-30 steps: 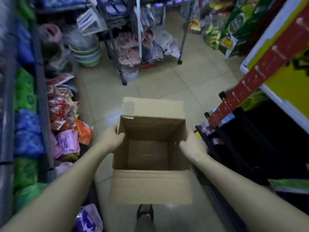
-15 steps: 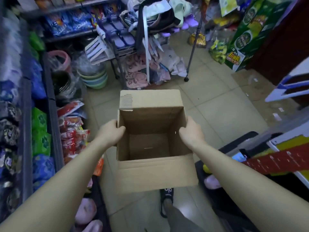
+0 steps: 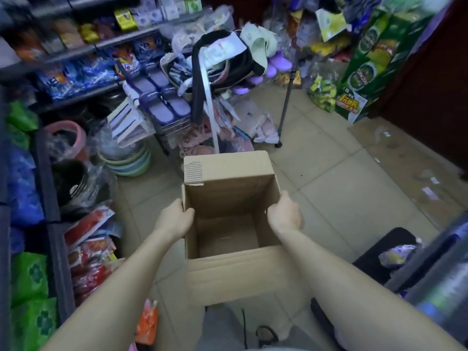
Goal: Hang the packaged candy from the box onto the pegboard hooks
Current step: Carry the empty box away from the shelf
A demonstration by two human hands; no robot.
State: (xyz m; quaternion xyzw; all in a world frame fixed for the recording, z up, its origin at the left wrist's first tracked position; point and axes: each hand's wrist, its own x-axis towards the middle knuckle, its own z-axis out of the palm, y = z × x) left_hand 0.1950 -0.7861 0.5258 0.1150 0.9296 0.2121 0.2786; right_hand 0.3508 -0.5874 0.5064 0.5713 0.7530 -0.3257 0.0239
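Open brown cardboard box (image 3: 229,224) empty, carried level; left hand (image 3: 174,220), right hand (image 3: 285,214) each clamp opposite side walls, thumbs hooked inside rim for balance

The box (image 3: 229,178) I hold is matt brown corrugated cardboard. Glossy plastic packets (image 3: 86,239) beside it. Smooth, faintly shiny floor tiles (image 3: 329,183) below.

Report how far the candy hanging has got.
Done, it appears: the cardboard box shows a bare bottom, no candy inside. In hand: left hand and right hand grip its side walls, carrying it above the tiled floor. Left: no pegboard is in view, so the hung candy cannot be checked.
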